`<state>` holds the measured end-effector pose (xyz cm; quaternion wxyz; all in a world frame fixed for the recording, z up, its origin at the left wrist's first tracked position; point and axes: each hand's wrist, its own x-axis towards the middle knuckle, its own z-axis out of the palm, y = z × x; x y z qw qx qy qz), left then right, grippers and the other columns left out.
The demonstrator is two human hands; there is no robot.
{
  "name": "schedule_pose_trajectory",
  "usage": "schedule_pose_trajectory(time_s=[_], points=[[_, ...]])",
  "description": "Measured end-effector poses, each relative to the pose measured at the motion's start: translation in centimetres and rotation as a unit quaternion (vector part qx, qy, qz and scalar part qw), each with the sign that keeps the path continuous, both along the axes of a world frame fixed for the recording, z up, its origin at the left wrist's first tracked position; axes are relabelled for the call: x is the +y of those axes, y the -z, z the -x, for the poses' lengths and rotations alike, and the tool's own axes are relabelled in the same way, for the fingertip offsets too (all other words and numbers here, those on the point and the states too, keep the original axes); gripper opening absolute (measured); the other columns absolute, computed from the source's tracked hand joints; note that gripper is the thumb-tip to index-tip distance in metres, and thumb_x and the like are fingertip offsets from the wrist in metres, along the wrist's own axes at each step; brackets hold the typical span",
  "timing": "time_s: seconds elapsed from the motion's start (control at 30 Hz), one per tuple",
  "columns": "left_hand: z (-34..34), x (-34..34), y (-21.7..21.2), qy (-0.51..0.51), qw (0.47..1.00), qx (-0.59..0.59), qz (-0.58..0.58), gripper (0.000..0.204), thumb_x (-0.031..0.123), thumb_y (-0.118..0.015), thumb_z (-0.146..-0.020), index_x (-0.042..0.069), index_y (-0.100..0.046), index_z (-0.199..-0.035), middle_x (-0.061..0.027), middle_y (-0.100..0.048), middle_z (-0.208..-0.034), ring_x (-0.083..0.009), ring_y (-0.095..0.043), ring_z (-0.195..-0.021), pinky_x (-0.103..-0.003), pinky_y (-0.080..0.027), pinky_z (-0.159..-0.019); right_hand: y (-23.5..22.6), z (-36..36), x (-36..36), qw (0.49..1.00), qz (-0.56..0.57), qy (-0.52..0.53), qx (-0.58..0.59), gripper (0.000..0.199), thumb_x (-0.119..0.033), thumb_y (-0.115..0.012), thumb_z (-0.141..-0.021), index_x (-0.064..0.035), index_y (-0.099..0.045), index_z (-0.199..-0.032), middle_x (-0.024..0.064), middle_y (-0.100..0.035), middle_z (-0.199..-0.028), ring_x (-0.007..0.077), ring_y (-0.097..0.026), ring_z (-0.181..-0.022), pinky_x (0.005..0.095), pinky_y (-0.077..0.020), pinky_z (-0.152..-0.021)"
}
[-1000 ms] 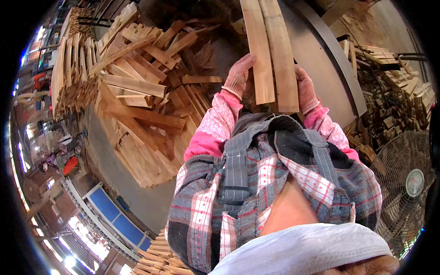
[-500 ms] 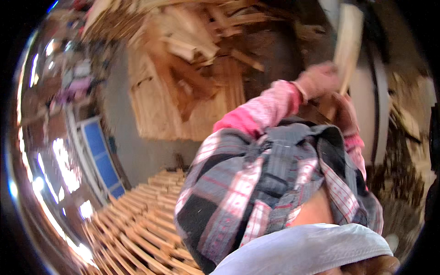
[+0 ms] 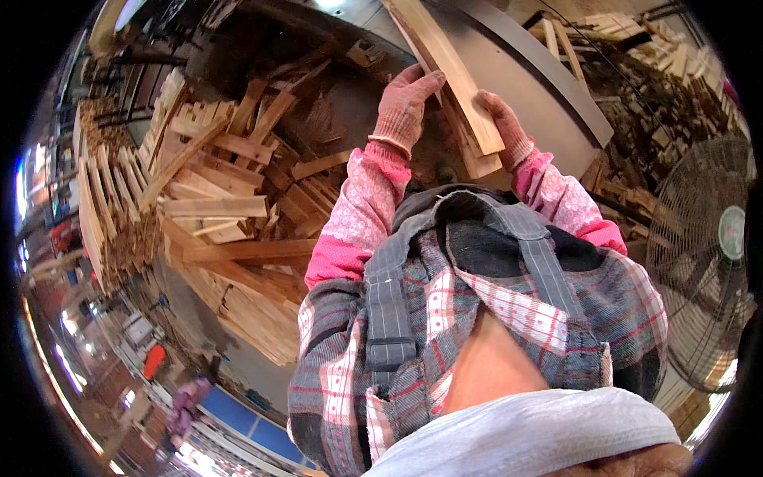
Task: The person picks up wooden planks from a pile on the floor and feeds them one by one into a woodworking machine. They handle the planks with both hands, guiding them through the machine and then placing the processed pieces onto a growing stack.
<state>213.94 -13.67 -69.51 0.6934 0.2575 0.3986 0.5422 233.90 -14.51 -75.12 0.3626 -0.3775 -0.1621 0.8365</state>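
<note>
held boards (image 3: 448, 63) cut off at top edge

Okay so a second ago the two boards were side by side facing 12 o'clock. Now the upper board (image 3: 461, 83) overlaps the lower board (image 3: 481, 165), both angled toward 11. Left hand (image 3: 401, 110) and right hand (image 3: 504, 125), bunched up near 2 o'clock half a second back, have spread to 12 and 1.
</note>
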Motion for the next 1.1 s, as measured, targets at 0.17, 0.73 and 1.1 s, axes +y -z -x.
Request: schedule_pose_trajectory(time_s=[0.17,0.73,1.1], points=[[-3.3,2.6,-1.3,0.001,0.982,0.181,-0.05,0.038,0.018,-0.069,-0.089,-0.003,-0.062,-0.12,-0.0085,-0.067,-0.107,-0.0193,-0.062,-0.096,-0.032,-0.049,-0.089,-3.6,-1.1,-0.1,0.994,0.038,0.057,-0.085,0.044,-0.041,-0.058,-0.095,-0.0038,-0.063,-0.119,0.0113,-0.069,-0.109,0.0204,-0.068,-0.084,0.0347,-0.0571,-0.076],[-9.9,3.8,-1.5,0.057,0.995,-0.044,0.066,0.043,0.014,-0.073,-0.085,-0.005,-0.055,-0.118,-0.0147,-0.064,-0.097,-0.0261,-0.066,-0.084,-0.039,-0.057,-0.079,-11.6,-4.4,-3.6,0.824,-0.146,-0.113,-0.536,0.099,-0.039,-0.08,-0.066,-0.012,-0.034,-0.149,0.0237,-0.061,-0.125,0.0378,-0.062,-0.113,0.0403,-0.0486,-0.099],[-15.3,4.9,-4.2,0.239,0.967,-0.081,-0.027,0.049,0.017,-0.069,-0.082,-0.006,-0.053,-0.121,-0.0171,-0.062,-0.108,-0.0291,-0.065,-0.093,-0.042,-0.055,-0.086,-8.4,-8.2,-7.1,0.948,-0.174,0.134,-0.228,0.081,-0.018,-0.079,-0.069,-0.0032,-0.044,-0.141,0.0121,-0.061,-0.119,0.0209,-0.059,-0.108,0.0341,-0.0483,-0.094]])
